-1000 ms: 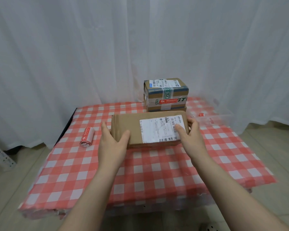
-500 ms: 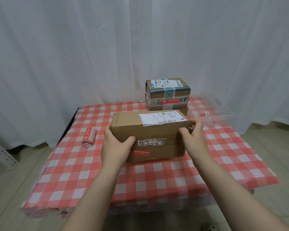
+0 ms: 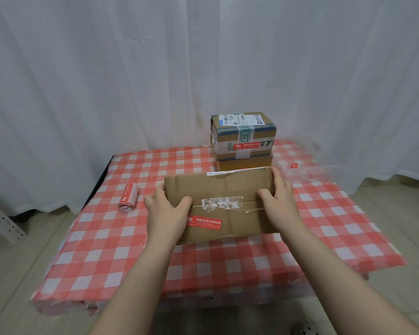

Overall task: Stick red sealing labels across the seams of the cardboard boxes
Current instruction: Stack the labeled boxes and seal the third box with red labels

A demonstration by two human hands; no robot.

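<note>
Box [image 3: 228, 189] got rolled seam-up, left hand [image 3: 167, 213] and right hand [image 3: 278, 201] gripping its ends, so releasing for the 9 o'clock roll [image 3: 128, 198] could tip it back.

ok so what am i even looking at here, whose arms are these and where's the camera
There is no machine here. A person is working with bare hands, and the one camera is worn on their head, looking forward and down. That is why both arms reach in from the bottom of the picture.

The left hand and right hand each grip one end of a flat brown box, thumbs on the face turned toward the camera. That face has a taped seam, and a red label sits just below it.

The box is over a table covered with a red and white checked cloth. To its left lies a roll of red labels. Behind it, two more boxes stand stacked in front of a white curtain.
</note>
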